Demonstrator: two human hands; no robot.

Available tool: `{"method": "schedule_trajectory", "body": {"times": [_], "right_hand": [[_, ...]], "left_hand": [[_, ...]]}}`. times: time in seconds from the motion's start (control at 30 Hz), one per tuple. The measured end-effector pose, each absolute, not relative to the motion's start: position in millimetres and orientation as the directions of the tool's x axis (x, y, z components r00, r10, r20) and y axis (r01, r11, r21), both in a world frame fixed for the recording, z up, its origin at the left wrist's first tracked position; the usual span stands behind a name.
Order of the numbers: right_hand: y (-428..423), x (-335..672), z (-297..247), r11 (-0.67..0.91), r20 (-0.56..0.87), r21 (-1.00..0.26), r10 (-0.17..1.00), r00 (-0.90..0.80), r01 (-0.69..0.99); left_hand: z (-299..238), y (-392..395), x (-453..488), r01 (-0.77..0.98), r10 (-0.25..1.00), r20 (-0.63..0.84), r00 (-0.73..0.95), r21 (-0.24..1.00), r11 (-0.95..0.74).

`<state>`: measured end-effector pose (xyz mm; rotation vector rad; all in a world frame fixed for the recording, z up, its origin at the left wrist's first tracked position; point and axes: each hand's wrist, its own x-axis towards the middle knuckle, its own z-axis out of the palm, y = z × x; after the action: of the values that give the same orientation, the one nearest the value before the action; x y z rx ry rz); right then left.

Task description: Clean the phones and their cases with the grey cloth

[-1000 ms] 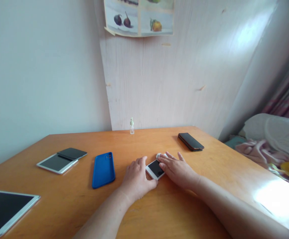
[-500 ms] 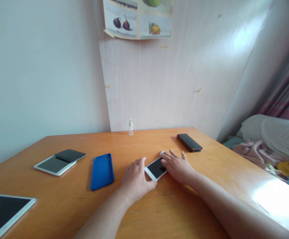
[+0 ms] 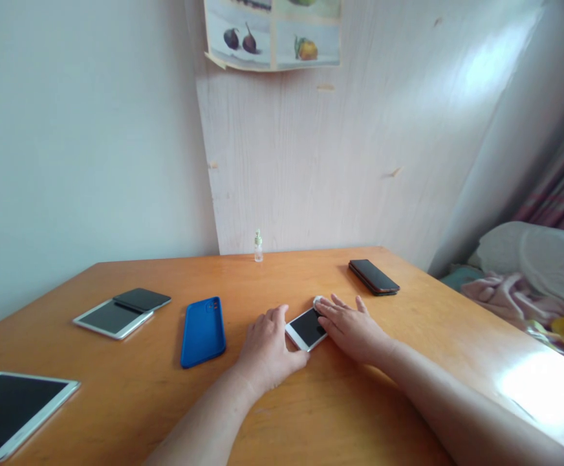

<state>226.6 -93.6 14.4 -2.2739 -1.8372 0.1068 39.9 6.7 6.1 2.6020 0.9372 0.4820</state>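
A white phone (image 3: 307,327) with a dark screen lies slantwise on the orange wooden table (image 3: 340,414). My left hand (image 3: 267,349) rests at its near left side, fingers curled against the phone's edge and thumb at its near corner. My right hand (image 3: 352,327) lies flat over the phone's far right end, fingers stretched out. A small white pad (image 3: 317,300) peeks out from under its fingertips at the phone's far end.
A blue phone case (image 3: 203,330) lies left of my hands. Further left, a black phone (image 3: 141,299) sits on a tablet (image 3: 110,318); another tablet (image 3: 10,411) is at the near left edge. A dark phone (image 3: 374,276) and small bottle (image 3: 258,246) sit farther back. Bedding (image 3: 529,278) lies right.
My right hand with the white pad has slid slightly right and away along the phone, uncovering more of the screen. My left hand has stayed at the phone's edge.
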Motion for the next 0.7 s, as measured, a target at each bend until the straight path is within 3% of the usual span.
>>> {"method": "schedule_trajectory", "body": {"times": [0.1,0.33,0.43,0.57,0.7], "right_hand": [[-95,226,14,-0.203,0.095,-0.178,0.971,0.222,0.963],[-116,196,32,0.15,0.126,-0.223,0.984,-0.124,0.963],[-120,199,35,0.228,0.142,-0.233,0.97,-0.199,0.945],[-117,209,36,0.116,0.186,-0.305,0.981,-0.06,0.945],[-109,219,31,0.002,0.196,-0.64,0.968,0.16,0.769]], "left_hand": [[8,6,40,0.547,0.662,0.193,0.725,0.422,-0.723],[5,9,39,0.533,0.656,0.189,0.73,0.443,-0.721],[6,9,38,0.532,0.65,0.173,0.74,0.441,-0.723],[8,9,37,0.53,0.649,0.183,0.738,0.438,-0.726],[7,9,37,0.523,0.644,0.187,0.742,0.44,-0.73]]}}
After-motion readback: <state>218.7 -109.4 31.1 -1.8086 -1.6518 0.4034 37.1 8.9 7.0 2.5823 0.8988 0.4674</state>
